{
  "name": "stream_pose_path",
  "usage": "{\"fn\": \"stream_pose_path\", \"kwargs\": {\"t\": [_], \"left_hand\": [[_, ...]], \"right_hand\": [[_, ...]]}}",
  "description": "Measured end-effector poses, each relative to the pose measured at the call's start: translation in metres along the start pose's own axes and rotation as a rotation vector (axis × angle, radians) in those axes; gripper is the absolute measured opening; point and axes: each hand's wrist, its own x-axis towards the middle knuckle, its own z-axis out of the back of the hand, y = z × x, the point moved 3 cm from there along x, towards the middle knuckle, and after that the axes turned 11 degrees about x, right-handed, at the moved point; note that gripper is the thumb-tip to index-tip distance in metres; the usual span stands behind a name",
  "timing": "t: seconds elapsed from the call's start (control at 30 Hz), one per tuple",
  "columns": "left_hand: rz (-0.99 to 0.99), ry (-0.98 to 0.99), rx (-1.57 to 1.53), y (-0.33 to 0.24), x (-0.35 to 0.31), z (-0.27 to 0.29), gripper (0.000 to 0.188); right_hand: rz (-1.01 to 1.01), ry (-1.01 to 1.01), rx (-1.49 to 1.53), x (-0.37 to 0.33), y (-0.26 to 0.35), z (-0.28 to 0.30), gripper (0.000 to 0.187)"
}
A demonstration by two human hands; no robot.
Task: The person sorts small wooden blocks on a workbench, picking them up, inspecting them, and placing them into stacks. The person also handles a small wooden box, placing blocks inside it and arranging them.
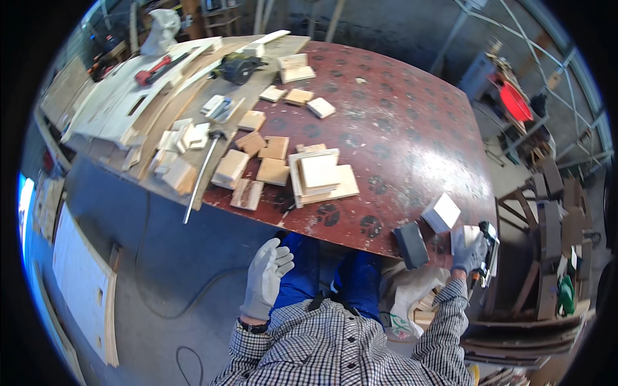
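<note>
The left hand (267, 270) hangs before the red table (412, 157), fingers slightly apart. The right hand (470, 254) meets a black tool (490, 249) at the near right corner; I can't tell its finger grip. Green marking shows on a white sack (412, 286).

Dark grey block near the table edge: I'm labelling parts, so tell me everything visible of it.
The dark grey block is box-shaped, with flat faces and straight edges; its material can't be told. It rests on the red-brown table at the near edge, toward the right, its longer side running roughly away from the person. A pale block stands just beyond it; the gloved right hand, to its right, does not touch it.
</note>
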Motion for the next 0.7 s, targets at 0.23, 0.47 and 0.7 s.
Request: {"fn": "stream_pose_path", "kwargs": {"t": [0.23, 0.47, 0.7], "left_hand": [[-0.209, -0.490, 0.132, -0.038, -0.035, 0.084, 0.063], [-0.398, -0.793, 0.966, -0.108, -0.003, 0.132, 0.087], [-0.656, -0.991, 1.584, -0.202, 0.084, 0.170, 0.098]], "right_hand": [[0.480, 0.145, 0.510, -0.075, 0.101, 0.014, 0.068], [0.510, 0.464, 0.261, -0.118, 0.135, -0.005, 0.089], [0.519, 0.431, 0.164, -0.099, 0.118, -0.014, 0.089]]}}
